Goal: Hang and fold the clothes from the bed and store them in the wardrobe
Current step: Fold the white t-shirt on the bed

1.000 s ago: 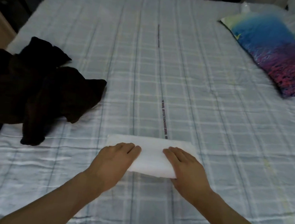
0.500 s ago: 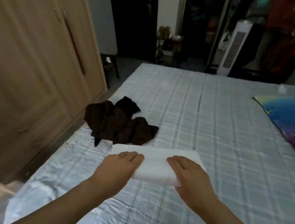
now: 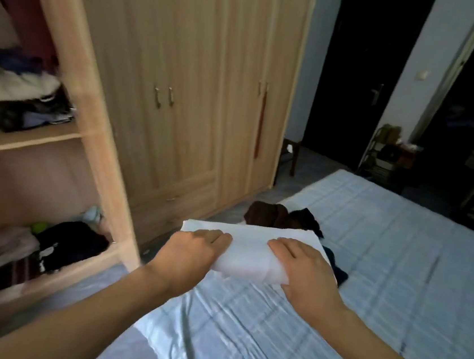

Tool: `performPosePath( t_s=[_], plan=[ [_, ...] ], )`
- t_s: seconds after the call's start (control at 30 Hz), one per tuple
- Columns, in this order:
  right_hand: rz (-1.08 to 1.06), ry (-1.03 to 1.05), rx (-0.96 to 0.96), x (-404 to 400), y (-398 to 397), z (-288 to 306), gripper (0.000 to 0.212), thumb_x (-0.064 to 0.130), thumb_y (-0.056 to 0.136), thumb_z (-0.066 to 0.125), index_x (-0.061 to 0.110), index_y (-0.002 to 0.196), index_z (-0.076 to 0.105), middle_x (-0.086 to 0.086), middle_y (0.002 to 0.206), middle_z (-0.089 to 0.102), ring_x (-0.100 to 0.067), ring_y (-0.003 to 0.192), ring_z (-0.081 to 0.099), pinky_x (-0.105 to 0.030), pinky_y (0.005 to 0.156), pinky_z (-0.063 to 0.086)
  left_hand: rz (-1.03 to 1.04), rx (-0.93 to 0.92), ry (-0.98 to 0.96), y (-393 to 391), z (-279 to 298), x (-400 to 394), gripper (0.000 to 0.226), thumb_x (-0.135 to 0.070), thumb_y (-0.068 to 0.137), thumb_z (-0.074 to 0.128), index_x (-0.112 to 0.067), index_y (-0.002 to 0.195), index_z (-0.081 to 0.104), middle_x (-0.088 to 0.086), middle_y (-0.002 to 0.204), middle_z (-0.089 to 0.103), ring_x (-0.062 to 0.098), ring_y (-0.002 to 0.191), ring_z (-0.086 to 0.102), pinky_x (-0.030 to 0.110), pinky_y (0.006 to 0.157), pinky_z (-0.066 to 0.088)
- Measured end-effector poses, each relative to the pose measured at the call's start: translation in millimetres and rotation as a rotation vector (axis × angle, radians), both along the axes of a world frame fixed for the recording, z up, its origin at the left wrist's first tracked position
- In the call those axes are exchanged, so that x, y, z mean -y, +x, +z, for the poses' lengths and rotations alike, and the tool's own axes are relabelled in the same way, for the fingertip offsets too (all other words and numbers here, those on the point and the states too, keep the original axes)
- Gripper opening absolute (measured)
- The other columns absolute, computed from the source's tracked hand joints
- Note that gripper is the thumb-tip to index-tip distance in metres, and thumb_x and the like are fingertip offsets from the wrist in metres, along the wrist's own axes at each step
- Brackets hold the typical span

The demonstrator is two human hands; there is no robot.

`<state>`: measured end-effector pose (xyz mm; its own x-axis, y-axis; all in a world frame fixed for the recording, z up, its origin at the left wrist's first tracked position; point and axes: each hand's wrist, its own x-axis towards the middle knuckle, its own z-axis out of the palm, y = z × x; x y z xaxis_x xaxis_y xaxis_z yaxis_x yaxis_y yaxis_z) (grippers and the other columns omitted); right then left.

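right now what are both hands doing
Left hand: grips the left end of the folded white cloth.
Right hand: grips its right end.

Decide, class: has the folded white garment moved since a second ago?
Yes. The folded white garment, held by both hands, has left the bed and now overlaps the dark clothes, heading left toward the open wardrobe.

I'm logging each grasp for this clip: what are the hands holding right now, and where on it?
The folded white cloth: left hand grips its left end, right hand its right end, fingers on top.
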<state>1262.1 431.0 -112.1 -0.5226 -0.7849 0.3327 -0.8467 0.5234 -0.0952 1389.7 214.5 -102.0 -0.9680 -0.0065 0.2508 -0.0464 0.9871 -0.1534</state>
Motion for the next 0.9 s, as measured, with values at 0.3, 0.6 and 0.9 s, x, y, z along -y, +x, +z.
performPosePath(
  t_s=[0.3,0.6,0.9],
  plan=[
    [0.219,0.119,-0.108,188.9,62.9,25.1,0.071,0.008,0.067,0.078,0.02,0.133,0.054,0.002,0.127,0.06,-0.022,0.115,0.058,-0.033,0.1,0.045,0.175,0.028,-0.05,111.6,15.8,152.9,0.05,-0.02,0.047,0.084,-0.023,0.094,0.066,-0.011,0.078,0.066,0.014,0.06,0.062,0.024,0.041,0.026],
    [0.331,0.139,-0.112,373.6,136.5,37.4,0.074,0.015,0.071,0.074,0.023,0.14,0.048,0.006,0.137,0.055,-0.018,0.124,0.052,-0.03,0.106,0.038,0.344,0.016,-0.001,204.1,16.6,325.5,0.047,-0.013,0.082,0.056,-0.025,0.126,0.049,-0.005,0.117,0.062,0.026,0.102,0.063,0.042,0.07,0.054],
    [0.454,0.149,-0.081,510.2,164.2,40.5,0.074,0.011,0.058,0.082,0.016,0.129,0.06,0.002,0.124,0.065,-0.022,0.113,0.062,-0.036,0.094,0.05,0.484,0.0,0.039,250.6,15.9,431.2,0.037,-0.018,0.077,0.061,-0.023,0.113,0.053,-0.006,0.103,0.062,0.024,0.086,0.062,0.035,0.055,0.042]
  ],
)
